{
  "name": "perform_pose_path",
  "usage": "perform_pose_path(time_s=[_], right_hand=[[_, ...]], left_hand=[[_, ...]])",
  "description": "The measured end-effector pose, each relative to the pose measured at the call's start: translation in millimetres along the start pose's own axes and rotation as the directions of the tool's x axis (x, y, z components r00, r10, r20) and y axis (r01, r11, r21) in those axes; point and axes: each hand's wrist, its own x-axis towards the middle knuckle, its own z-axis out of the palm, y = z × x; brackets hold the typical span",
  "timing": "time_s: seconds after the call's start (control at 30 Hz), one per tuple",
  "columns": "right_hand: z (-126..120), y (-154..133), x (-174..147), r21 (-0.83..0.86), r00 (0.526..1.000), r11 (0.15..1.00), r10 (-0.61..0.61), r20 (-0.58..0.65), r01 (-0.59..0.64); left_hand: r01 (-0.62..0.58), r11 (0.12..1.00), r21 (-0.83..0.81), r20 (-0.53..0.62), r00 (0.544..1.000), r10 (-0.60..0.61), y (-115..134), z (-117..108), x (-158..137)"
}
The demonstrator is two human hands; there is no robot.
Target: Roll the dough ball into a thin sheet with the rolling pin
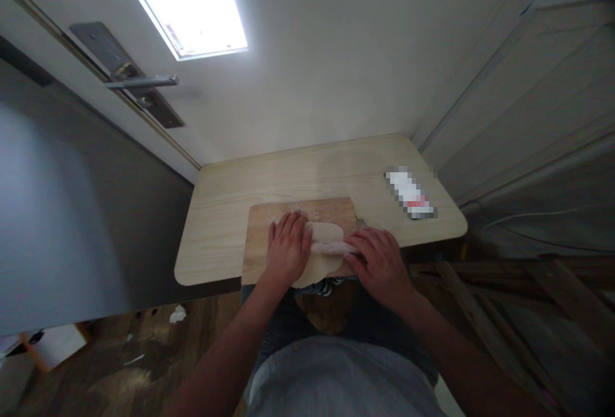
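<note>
A thin, flour-dusted rolling pin [330,248] lies crosswise on a flat sheet of pale dough [314,269]. My left hand [289,247] is over the pin's left end, its fingers close together and bent over the dough's left side; that end is hidden beneath it. Around the right end, my right hand [379,260] is closed with its fingers and thumb. Under the dough is a wooden cutting board [259,231], with white flour on its far part. The near edge of the dough hangs over the board's front edge.
The board rests on a light wooden table [221,212], overlapping its front edge. A phone-like object [409,193], blurred out, lies at the right. Behind stands a white door with a metal handle [144,82]. Wooden slats [480,314] are at lower right; crumpled paper [177,314] is on the floor.
</note>
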Motion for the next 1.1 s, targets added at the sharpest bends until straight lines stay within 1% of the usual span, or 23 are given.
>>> perform_pose_path(time_s=[0.1, 0.2, 0.33, 0.53, 0.77, 1.0, 1.1], right_hand=[[7, -7, -7, -0.055, 0.995, 0.995, 0.086, -0.047, -0.088], [13, -10, -4, -0.105, 0.99, 0.986, 0.123, -0.062, -0.129], [14, -8, 11, -0.14, 0.989, 0.98, 0.132, -0.065, -0.141], [16, -2, 27, -0.13, 0.985, 0.978, 0.152, -0.078, -0.162], [23, 7, 44, -0.118, 0.98, 0.976, 0.169, -0.105, -0.181], [24, 9, 61, -0.228, 0.975, 0.952, 0.179, -0.13, -0.205], [23, 9, 70, -0.273, 0.974, 0.936, 0.197, -0.115, -0.221]], left_hand=[[0.008, 0.998, 0.063, 0.014, 1.0, -0.009, -2, 3, 0], [-0.001, 0.996, 0.084, 0.03, 1.0, -0.002, -5, 2, 7], [0.002, 0.998, 0.07, 0.037, 0.999, -0.004, -7, 5, 18], [-0.004, 0.999, 0.051, 0.017, 1.0, 0.003, -7, 5, 29], [-0.001, 0.996, 0.094, 0.035, 0.999, -0.002, -7, 3, 44], [0.018, 0.988, 0.153, 0.017, 1.0, -0.02, -7, 2, 61], [0.014, 0.98, 0.198, 0.011, 1.0, -0.017, -7, 3, 68]])
